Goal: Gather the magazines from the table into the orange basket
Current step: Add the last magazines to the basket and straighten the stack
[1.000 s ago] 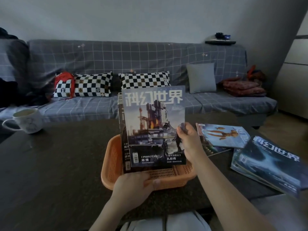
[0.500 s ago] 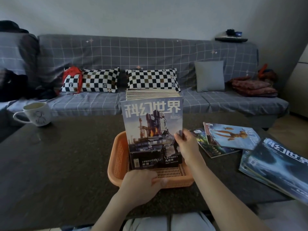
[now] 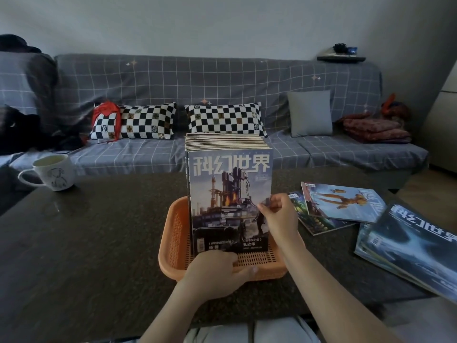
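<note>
A: Item one, the orange basket (image 3: 173,233)?
B: On the tabletop (image 3: 99,243), near the front edge, about midway along it. Mesh walls, low rim.

A: Contents?
B: A batch of magazines (image 3: 228,194) standing upright on their lower edges inside the basket, covers facing the front edge. The front cover shows an industrial tower with flames under large white characters. More copies are packed behind it; only their top edges show.

A: Left hand (image 3: 215,271)?
B: Resting on the basket's front rim, curled over it, thumb along the outer wall and fingers (image 3: 231,256) reaching inside to touch the foot of the front magazine.

A: Right hand (image 3: 279,219)?
B: At the right edge of the upright batch, about halfway up. Thumb and fingers (image 3: 265,206) are curled and pinch that edge of the front cover.

A: Magazines outside the basket?
B: Three lots, all flat on the right part of the tabletop. One with a golden figure on a blue cover (image 3: 343,203) lies on top of a green-covered one (image 3: 304,216), just beside the basket's right side. A dark blue stack (image 3: 415,246) lies fanned at the right edge, well apart from both hands.

A: Other entries?
B: A white mug (image 3: 53,173) at the far left corner of the tabletop. Beyond the far edge, a grey checked sofa (image 3: 222,82) with two black-and-white chequered cushions (image 3: 225,120) and a plain grey one (image 3: 310,113).
</note>
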Demonstrator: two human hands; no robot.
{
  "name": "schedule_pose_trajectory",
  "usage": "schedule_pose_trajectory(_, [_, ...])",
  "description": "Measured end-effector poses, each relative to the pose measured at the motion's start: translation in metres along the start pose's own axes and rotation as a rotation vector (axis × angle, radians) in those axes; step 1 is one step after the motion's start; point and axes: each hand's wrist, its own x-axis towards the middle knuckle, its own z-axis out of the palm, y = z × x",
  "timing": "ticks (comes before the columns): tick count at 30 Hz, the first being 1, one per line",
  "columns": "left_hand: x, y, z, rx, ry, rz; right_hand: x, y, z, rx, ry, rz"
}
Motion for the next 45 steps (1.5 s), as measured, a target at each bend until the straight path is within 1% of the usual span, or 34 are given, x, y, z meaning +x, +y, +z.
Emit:
schedule_pose_trajectory(9, [-0.001,0.001,0.000,0.018,0.014,-0.007,-0.002,-0.002,-0.003,-0.045,-0.026,-0.071])
schedule_pose_trajectory(14, [-0.005,0.003,-0.004,0.051,0.002,0.052,-0.004,0.003,-0.006,-0.040,-0.043,-0.054])
schedule_pose_trajectory(17, [-0.006,0.005,-0.004,0.059,0.014,0.090,-0.007,0.005,-0.006,-0.075,-0.050,-0.106])
schedule_pose_trajectory(22, [-0.005,0.007,-0.002,0.060,0.024,0.088,-0.007,0.007,-0.013,-0.070,-0.096,-0.169])
schedule_pose_trajectory(27, [-0.004,0.009,-0.003,0.053,-0.017,0.081,-0.007,0.011,-0.017,-0.113,-0.119,-0.195])
schedule_pose_trajectory(32, [-0.004,0.010,-0.003,0.041,-0.017,0.067,-0.008,0.009,-0.017,-0.145,-0.152,-0.180])
schedule_pose_trajectory(35, [-0.004,0.010,-0.005,0.032,-0.017,0.077,-0.010,0.008,-0.019,-0.154,-0.137,-0.149])
schedule_pose_trajectory(40, [-0.004,0.010,-0.008,0.032,0.026,0.107,-0.024,0.010,-0.030,-0.327,-0.120,-0.225])
schedule_pose_trajectory(45, [-0.004,0.018,-0.007,0.028,0.035,0.119,-0.043,0.022,-0.043,-0.448,-0.216,-0.311])
